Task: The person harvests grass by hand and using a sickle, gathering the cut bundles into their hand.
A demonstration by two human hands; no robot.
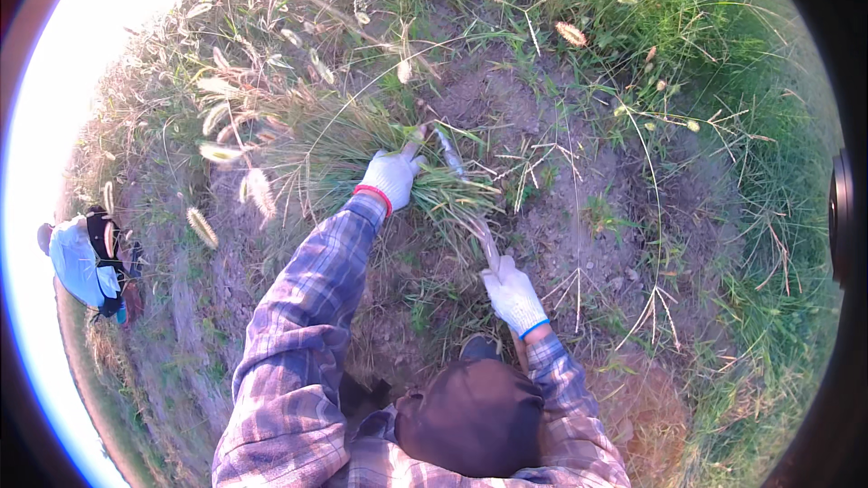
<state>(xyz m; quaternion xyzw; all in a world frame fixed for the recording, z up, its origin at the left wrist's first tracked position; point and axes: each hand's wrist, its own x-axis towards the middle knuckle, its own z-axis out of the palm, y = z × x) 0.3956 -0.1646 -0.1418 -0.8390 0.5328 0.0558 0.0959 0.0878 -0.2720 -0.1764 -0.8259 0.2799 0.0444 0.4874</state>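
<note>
My left hand (pixel 392 176), in a white knit glove with a red cuff, is closed around a bunch of grass (pixel 339 129). Its seed heads spread to the left, and the cut or lower ends (pixel 461 193) fan out to the right of the glove. My right hand (pixel 513 295), gloved in white with a blue cuff, grips a sickle (pixel 487 244). The metal blade runs up from this hand, passes partly under the grass stems and shows again just right of my left fingers. Part of the blade is hidden by grass.
Foxtail grass (pixel 217 91) stands thick at the upper left. Dense green weeds (pixel 739 74) line the right side. Dry soil (pixel 603 217) lies between them. At the far left another person (pixel 81 261) bends over. My shoe (pixel 481 347) shows below my hands.
</note>
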